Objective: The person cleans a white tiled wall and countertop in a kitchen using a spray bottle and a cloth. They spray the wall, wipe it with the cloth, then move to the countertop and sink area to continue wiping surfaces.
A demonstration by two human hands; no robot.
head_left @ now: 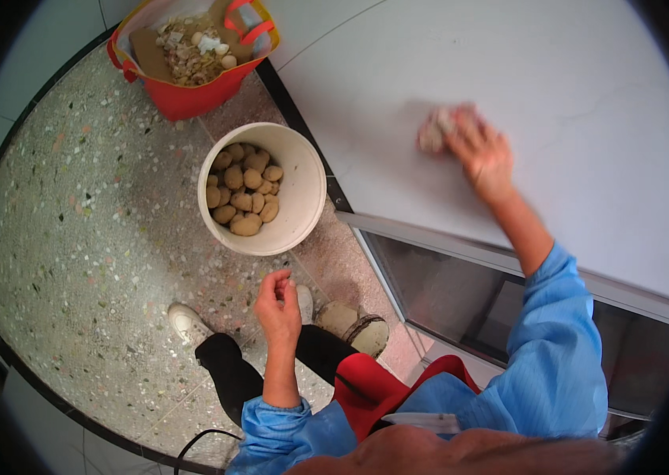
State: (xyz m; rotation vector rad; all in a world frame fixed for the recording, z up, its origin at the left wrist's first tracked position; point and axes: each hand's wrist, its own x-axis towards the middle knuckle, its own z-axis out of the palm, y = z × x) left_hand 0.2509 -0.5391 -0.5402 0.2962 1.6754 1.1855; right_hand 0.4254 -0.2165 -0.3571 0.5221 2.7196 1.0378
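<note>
My right hand (483, 157) presses a crumpled pink and pale cloth (440, 127) onto a smooth white surface (554, 71). Both hand and cloth are slightly blurred. My left hand (278, 306) hangs over the floor near my legs, fingers loosely curled and thumb a little apart, with nothing in it. Just beyond that hand stands a white bucket (305, 196), partly filled with unpeeled potatoes (241, 202).
A red bag (192, 101) with food scraps and eggshells (192, 53) stands behind the bucket. Below the white surface is an aluminium-framed glass front (441, 291). A stained round container (370, 335) stands by my leg on the speckled terrazzo floor (91, 237).
</note>
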